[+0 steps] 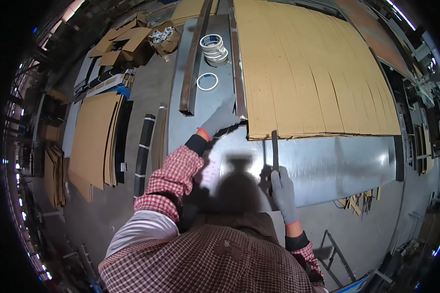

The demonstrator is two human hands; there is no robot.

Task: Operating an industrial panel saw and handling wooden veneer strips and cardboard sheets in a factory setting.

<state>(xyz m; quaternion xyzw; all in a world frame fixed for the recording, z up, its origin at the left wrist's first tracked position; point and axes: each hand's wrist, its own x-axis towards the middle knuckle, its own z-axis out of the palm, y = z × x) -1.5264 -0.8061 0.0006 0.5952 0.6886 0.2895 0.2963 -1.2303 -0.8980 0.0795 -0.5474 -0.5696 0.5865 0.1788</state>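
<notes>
Since the work looks like squaring the tan sheets [318, 73] on the table [327, 166], the next move may call for steadying the dark strip [275, 151] at their near edge. The right hand [283, 189] has its grip closed around it; the left hand [222, 118] is beside the brown bar [237, 63], its grip unclear.

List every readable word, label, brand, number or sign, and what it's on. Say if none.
None readable.
Stacked tape rolls: blue label inside the top one, too small.
Loose tape ring: blue label inside, too small.
Metal tabletop: red marks, like lettering, too blurred.
</notes>
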